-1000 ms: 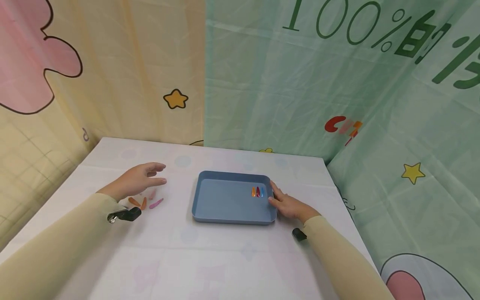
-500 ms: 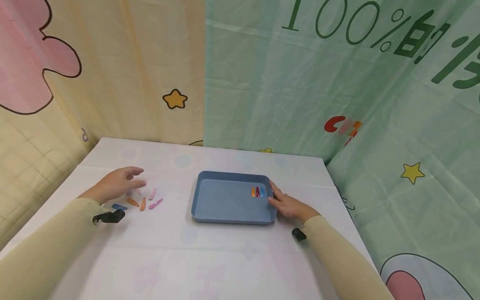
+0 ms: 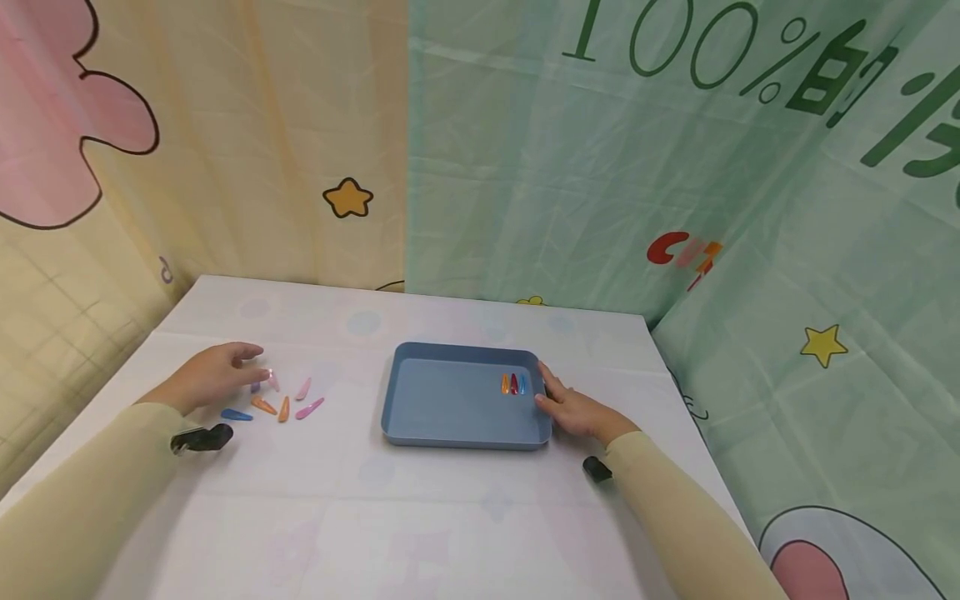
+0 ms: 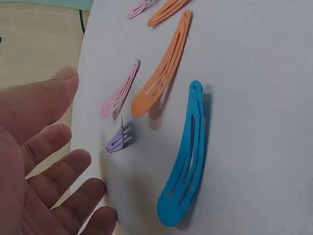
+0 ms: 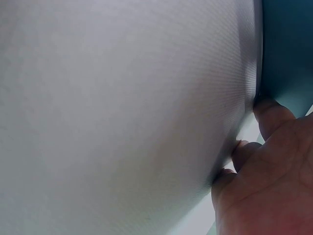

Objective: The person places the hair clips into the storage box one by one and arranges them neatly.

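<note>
My left hand is above the left part of the table, fingers apart and holding nothing. Below and beside it lie several snap hair clips: a blue clip, an orange clip, a pale pink clip and a magenta clip. A small purple clip is nearest its fingertips in the left wrist view. My right hand rests against the right edge of a blue-grey tray, fingers along its wall. Inside the tray an orange clip, a red clip and a light blue clip lie side by side.
A white patterned cloth covers the table. Printed curtains hang behind it and at both sides. Dark wrist-camera mounts stick out from both sleeves.
My left hand has moved left and a little toward me, bringing the blue and pink clips into view. The right hand and the tray have stayed in place.
</note>
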A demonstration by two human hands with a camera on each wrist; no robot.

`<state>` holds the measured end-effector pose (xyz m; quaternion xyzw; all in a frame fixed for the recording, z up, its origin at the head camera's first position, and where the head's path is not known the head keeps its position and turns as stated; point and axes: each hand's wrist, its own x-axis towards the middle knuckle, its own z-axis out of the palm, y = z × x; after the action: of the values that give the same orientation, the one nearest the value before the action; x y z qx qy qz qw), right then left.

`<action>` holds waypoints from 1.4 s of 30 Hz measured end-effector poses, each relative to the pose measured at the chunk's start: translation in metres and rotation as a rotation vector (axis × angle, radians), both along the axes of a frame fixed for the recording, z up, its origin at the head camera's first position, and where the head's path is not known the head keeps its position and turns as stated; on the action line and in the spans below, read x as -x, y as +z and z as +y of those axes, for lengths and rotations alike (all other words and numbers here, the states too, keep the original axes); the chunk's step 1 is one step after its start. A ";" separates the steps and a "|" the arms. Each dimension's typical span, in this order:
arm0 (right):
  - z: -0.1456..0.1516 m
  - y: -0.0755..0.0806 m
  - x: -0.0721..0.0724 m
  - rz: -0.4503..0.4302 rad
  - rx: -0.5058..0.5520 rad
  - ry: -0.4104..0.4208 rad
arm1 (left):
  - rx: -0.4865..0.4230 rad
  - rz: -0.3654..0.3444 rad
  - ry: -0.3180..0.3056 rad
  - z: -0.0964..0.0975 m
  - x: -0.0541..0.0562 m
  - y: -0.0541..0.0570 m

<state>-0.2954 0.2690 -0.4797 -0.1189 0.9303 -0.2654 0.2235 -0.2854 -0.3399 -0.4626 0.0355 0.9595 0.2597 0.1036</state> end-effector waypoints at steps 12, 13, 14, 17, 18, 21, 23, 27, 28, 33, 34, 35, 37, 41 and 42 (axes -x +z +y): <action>0.001 -0.001 0.001 -0.006 0.017 -0.008 | 0.011 -0.018 0.006 -0.002 0.001 -0.012; 0.001 -0.001 0.001 -0.006 0.018 -0.009 | 0.006 -0.018 0.006 -0.002 0.001 -0.013; 0.001 -0.001 0.001 -0.005 0.017 -0.008 | 0.006 -0.012 0.003 -0.001 0.001 -0.013; 0.001 -0.002 0.000 -0.002 0.008 -0.008 | 0.011 0.019 -0.014 0.000 0.001 -0.015; 0.001 -0.001 0.000 -0.002 0.007 -0.009 | 0.014 0.030 -0.020 0.000 0.000 -0.014; 0.000 -0.001 0.000 -0.002 0.002 -0.013 | 0.027 0.058 -0.032 0.001 0.000 -0.015; 0.000 0.000 0.000 -0.002 0.001 -0.014 | 0.035 0.072 -0.038 0.001 -0.001 -0.015; 0.000 -0.001 0.000 -0.003 -0.001 -0.016 | 0.044 0.085 -0.038 -0.002 -0.003 -0.016; 0.000 -0.001 0.000 -0.004 0.000 -0.017 | 0.042 0.084 -0.033 -0.002 -0.004 -0.016; 0.000 -0.001 0.000 -0.004 0.000 -0.018 | 0.029 0.085 -0.012 -0.004 -0.005 -0.018; 0.000 -0.001 0.000 -0.004 0.000 -0.017 | 0.025 0.084 -0.009 -0.005 -0.005 -0.018; -0.001 -0.001 0.000 -0.003 -0.003 -0.017 | 0.022 0.083 -0.006 -0.005 -0.005 -0.019; -0.001 -0.001 0.000 0.001 -0.007 -0.015 | 0.013 0.081 -0.001 -0.005 -0.004 -0.019; -0.002 0.001 -0.001 0.001 -0.012 -0.014 | 0.001 0.086 -0.001 -0.006 -0.003 -0.021; -0.002 0.001 -0.001 0.001 -0.009 -0.012 | -0.001 0.089 -0.003 -0.006 -0.003 -0.021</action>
<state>-0.2945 0.2672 -0.4790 -0.1124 0.9324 -0.2624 0.2219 -0.2824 -0.3457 -0.4835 0.0486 0.9630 0.2580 0.0614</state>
